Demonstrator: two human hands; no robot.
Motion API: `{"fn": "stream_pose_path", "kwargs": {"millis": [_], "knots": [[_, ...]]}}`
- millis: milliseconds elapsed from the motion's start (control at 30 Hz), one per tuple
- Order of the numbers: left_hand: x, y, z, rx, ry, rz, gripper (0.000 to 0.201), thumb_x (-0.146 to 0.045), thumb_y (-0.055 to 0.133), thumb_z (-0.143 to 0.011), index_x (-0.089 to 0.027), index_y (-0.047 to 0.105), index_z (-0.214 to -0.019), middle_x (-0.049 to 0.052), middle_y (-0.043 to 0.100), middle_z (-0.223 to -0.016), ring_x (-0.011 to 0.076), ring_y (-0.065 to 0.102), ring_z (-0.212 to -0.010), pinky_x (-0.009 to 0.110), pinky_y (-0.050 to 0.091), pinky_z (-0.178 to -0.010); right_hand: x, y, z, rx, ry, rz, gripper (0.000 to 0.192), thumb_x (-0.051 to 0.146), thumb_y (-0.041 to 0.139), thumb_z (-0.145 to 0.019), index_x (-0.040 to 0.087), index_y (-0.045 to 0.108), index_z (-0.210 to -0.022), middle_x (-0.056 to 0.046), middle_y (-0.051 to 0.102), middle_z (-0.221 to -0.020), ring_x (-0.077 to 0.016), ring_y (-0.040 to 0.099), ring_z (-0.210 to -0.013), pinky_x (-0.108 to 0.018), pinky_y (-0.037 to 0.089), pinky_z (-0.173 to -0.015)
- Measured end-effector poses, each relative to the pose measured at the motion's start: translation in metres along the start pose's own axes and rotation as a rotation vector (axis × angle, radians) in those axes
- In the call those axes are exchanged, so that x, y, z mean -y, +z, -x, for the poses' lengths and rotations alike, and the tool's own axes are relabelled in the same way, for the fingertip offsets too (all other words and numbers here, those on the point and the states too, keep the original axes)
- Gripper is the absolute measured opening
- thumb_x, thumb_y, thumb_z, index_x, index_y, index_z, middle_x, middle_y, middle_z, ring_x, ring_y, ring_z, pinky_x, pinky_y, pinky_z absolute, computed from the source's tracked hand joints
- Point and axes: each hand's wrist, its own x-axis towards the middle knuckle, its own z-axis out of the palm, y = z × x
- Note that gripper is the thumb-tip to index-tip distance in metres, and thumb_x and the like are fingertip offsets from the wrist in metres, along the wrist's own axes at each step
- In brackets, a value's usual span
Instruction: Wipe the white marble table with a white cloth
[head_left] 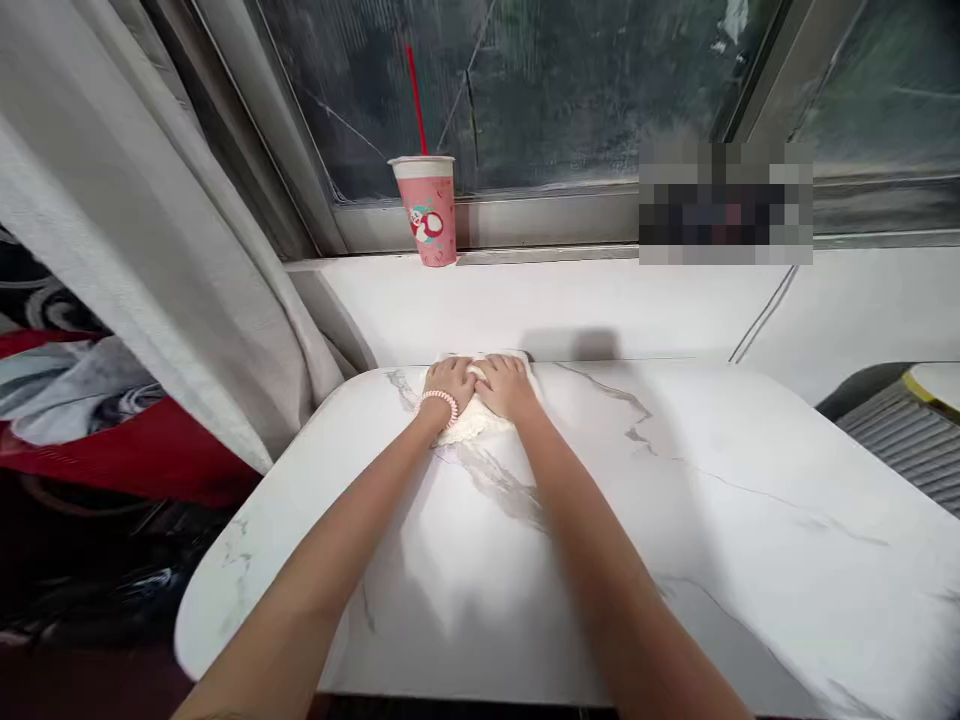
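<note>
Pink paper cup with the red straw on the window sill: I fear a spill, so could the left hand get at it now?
Probably not: the left hand presses the white cloth at full stretch, and the pink paper cup stands well beyond.

White cloth [471,424], bunched and crumpled, flat on the marble table's far edge — mostly covered, near side showing

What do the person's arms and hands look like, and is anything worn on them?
Both arms are bare, with no sleeves in view up to the bottom edge of the picture. The left hand has a pale pink coiled band around its wrist, like a spiral hair tie. The right hand and its wrist carry nothing. No gloves, and no rings or watch can be made out on the fingers.
</note>
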Motion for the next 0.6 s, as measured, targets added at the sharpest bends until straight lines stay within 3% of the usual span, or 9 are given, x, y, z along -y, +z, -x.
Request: {"fn": "stream_pose_path", "kwargs": {"millis": [267, 600], "knots": [[0.000, 0.006, -0.033, 0.019, 0.033, 0.022, 0.043, -0.026, 0.037, -0.093, -0.018, 0.058, -0.130, 0.011, 0.064, -0.130, 0.0260, 0.054, -0.125, 0.040, 0.037, -0.110, -0.015, 0.007, -0.019, -0.029, 0.090, -0.023, 0.036, 0.026, 0.046, -0.095, 0.019, 0.062, -0.126, -0.010, 0.063, -0.129, -0.0253, 0.049, -0.125, -0.042, 0.027, -0.111], [-0.004, 0.008, -0.021, -0.006, 0.056, 0.014, 0.045, -0.024, 0.035, -0.095, -0.017, 0.056, -0.134, 0.010, 0.061, -0.135, 0.0241, 0.052, -0.129, 0.039, 0.033, -0.113, -0.011, 0.002, -0.003, -0.073, 0.102, -0.046, 0.036, 0.024, 0.046, -0.095, 0.016, 0.062, -0.127, -0.011, 0.063, -0.129, -0.0262, 0.049, -0.124, -0.042, 0.027, -0.112]]}}
